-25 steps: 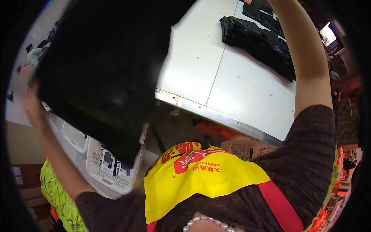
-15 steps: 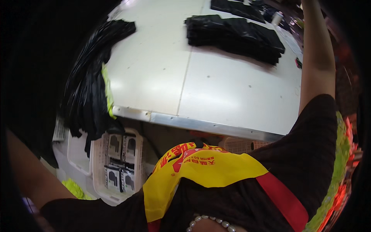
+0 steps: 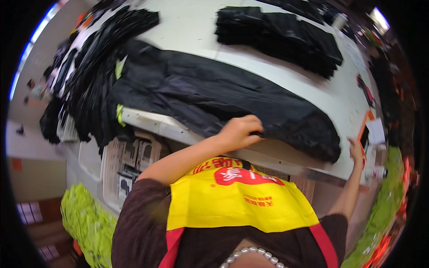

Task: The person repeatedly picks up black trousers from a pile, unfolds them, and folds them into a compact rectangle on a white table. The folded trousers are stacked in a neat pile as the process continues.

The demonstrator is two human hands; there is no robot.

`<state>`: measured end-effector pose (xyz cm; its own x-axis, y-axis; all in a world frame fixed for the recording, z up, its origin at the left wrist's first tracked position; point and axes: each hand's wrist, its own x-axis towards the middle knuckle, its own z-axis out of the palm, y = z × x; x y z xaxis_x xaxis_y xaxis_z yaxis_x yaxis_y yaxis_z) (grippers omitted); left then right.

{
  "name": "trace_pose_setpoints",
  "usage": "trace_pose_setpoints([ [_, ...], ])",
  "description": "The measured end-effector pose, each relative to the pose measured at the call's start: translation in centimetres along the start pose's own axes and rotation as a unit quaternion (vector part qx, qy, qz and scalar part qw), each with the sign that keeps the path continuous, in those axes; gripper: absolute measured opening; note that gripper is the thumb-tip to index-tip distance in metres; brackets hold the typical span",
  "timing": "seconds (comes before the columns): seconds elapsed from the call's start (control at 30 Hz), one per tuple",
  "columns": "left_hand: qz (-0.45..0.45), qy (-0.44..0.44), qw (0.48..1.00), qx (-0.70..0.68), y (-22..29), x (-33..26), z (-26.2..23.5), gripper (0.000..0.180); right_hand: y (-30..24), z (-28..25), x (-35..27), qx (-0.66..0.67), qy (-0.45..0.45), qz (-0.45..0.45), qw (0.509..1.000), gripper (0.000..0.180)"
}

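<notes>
The black garment (image 3: pixel 214 94) spread on the desk (image 3: pixel 187 27) looks like thin synthetic cloth, slightly shiny and crinkly. The desk top is smooth, matt white, with a metal-looking front edge. The yellow apron (image 3: pixel 237 201) is smooth, thin fabric; the brown sleeves look ribbed knit.

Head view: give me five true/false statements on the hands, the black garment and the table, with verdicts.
1. The left hand rests on the black garment at the table's near edge. True.
2. The black garment hangs in the air, clear of the white table. False: it lies spread across the table.
3. The right hand is at the table's right end, near an orange-edged item. True.
4. A stack of folded black pieces lies on the far part of the table. True.
5. The person's apron is blue. False: it is yellow with red trim.
</notes>
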<state>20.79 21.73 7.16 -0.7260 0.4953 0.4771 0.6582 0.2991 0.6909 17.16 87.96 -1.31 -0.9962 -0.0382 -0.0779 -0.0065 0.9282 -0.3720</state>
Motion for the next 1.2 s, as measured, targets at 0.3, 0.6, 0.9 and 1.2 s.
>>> trace_pose_setpoints([
  [0.3,0.049,-0.041,0.997,-0.048,-0.4,2.7,7.3,0.028,-42.6,4.8,-6.2,0.089,-0.025,-0.219,0.971,0.068],
  [0.6,0.055,-0.100,0.947,0.302,-14.7,-8.4,-7.9,0.026,-38.3,5.9,-3.3,0.127,0.069,-0.143,0.979,0.025],
  [0.9,-0.211,0.168,0.851,0.450,-24.5,-24.4,-30.1,0.013,-36.0,7.5,-3.5,0.108,0.093,-0.035,0.989,0.016],
  [1.2,-0.230,0.272,0.893,0.274,-33.2,-20.2,-37.0,0.047,-32.6,8.6,-3.6,0.041,0.102,0.013,0.994,0.016],
])
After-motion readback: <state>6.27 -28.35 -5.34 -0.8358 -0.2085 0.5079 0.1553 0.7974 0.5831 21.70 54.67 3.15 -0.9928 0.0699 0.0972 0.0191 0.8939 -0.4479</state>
